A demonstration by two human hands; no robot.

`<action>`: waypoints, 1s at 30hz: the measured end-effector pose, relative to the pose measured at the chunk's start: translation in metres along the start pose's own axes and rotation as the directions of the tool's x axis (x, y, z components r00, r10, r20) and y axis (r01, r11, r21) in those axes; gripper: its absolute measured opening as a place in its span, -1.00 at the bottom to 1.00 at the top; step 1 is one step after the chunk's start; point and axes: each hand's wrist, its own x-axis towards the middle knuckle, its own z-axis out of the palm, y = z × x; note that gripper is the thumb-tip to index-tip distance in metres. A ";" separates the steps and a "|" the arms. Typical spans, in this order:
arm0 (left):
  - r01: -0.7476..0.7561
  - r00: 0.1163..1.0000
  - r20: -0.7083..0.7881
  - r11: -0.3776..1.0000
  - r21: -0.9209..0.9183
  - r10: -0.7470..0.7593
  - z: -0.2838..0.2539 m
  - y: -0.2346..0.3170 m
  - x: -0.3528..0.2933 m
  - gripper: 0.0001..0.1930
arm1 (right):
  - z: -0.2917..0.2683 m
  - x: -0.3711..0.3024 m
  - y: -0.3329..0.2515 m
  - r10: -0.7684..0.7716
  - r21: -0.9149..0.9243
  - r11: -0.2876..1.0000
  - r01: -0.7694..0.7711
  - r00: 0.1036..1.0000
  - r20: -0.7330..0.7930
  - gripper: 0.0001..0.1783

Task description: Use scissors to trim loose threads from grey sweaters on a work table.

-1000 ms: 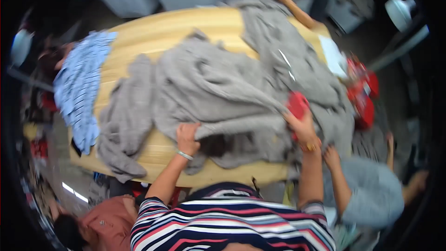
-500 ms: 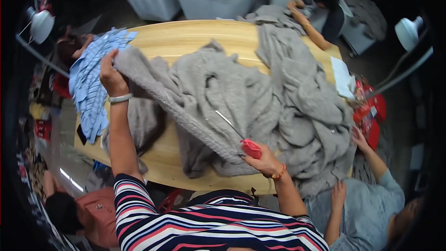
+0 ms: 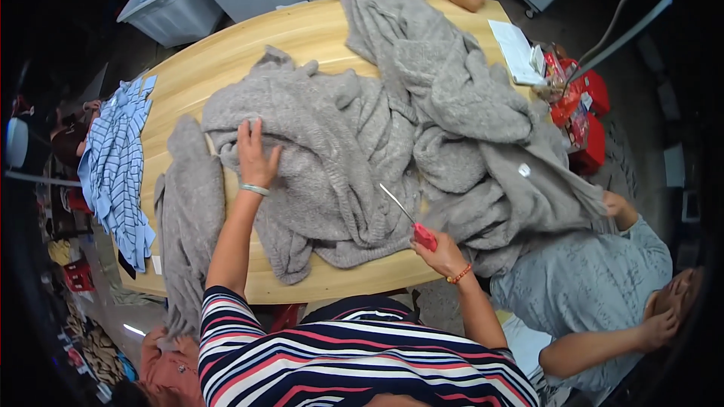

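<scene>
Across the desk (image 3: 234,56), work on rumpled grey knitwear (image 3: 317,136) looks unfinished: left hand (image 3: 257,160) spread on it, right hand (image 3: 443,256) gripping a red-handled tool (image 3: 424,237).

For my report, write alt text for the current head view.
The left hand lies spread on a gray knit on a wooden table; the right hand holds a thin, red-handled tool. More gray knits heap at right, one held by a co-worker's hand; striped blue cloth lies at far left.

A hand could pass over the bare far-left stretch of the yellow wooden table (image 3: 241,49); heaped grey knitted garments (image 3: 324,136) block its middle and right.
</scene>
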 end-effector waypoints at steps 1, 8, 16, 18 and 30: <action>-0.022 1.000 -0.012 0.999 0.048 0.022 0.001 -0.007 0.001 -0.23 | 0.001 0.007 -0.005 -0.039 -0.022 0.999 0.038 0.998 -0.053 -0.62; 0.337 0.941 0.163 0.855 -0.395 -0.296 0.018 0.066 0.022 -0.52 | 0.013 0.069 -0.070 -0.239 -0.122 0.966 0.230 0.969 -0.066 -0.71; 0.398 0.874 0.485 0.635 -0.663 -0.041 0.035 0.103 0.031 -0.64 | 0.014 0.072 -0.061 -0.197 0.038 0.978 0.204 0.971 -0.135 -0.71; 0.531 0.725 0.663 0.462 -0.710 0.186 0.003 0.131 0.058 -0.55 | 0.006 0.067 -0.052 -0.162 0.003 0.986 0.164 0.977 -0.139 -0.71; -0.464 0.707 0.542 0.876 -0.129 0.454 0.087 0.097 0.011 -0.37 | -0.003 0.064 -0.058 -0.056 -0.375 0.927 -0.002 0.988 -0.143 -0.69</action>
